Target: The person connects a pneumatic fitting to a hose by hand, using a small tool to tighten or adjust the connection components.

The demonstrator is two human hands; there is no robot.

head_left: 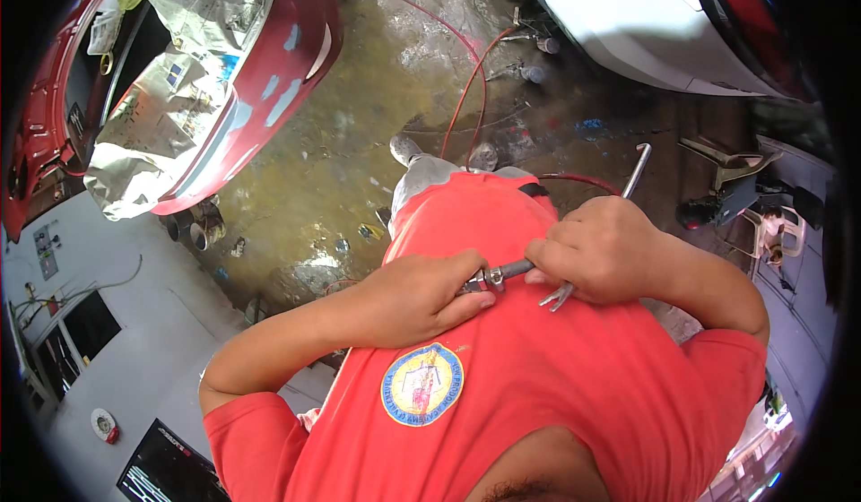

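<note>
In front of my red shirt [421,385], both hands work on a short dark grey hose [517,269]. My left hand [413,300] pinches its metal fitting [487,281], which looks like a coupling with a clamp, between thumb and fingers. My right hand [596,249] is closed round the hose's other side. The same fist also grips a shiny metal tool [638,172], whose bent tip sticks out above and forked end below. The tool's middle is hidden in the fist, so its exact kind is unclear.
A red car panel [296,63], partly masked with newspaper [161,108], stands far left. At the far right is a white car [619,27]. Red hose [484,63] trails over the wet, stained floor [296,188]. Chairs [780,233] stand at the right.
</note>
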